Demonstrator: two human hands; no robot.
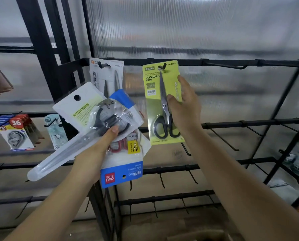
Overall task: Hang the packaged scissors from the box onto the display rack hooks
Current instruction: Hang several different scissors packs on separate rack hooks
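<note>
Pinching the green scissors pack (162, 103), right hand (183, 108) risks slipping it off the hook (163, 66) above its grip; left hand (100, 145) grips spare packs (93, 122).

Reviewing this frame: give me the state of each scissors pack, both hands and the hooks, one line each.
Green scissors pack: upright, its hole over a hook, right hand pinching its right edge.
White scissors pack: hanging on a hook, upright.
Clear-pouch scissors pack: tilted, off the rack, top of the left hand's stack.
Blue-edged scissors packs: held beneath it, inverted.
Left hand: gripping the stack.
Right hand: pinching the green pack.
Hook to the right: empty.
</note>
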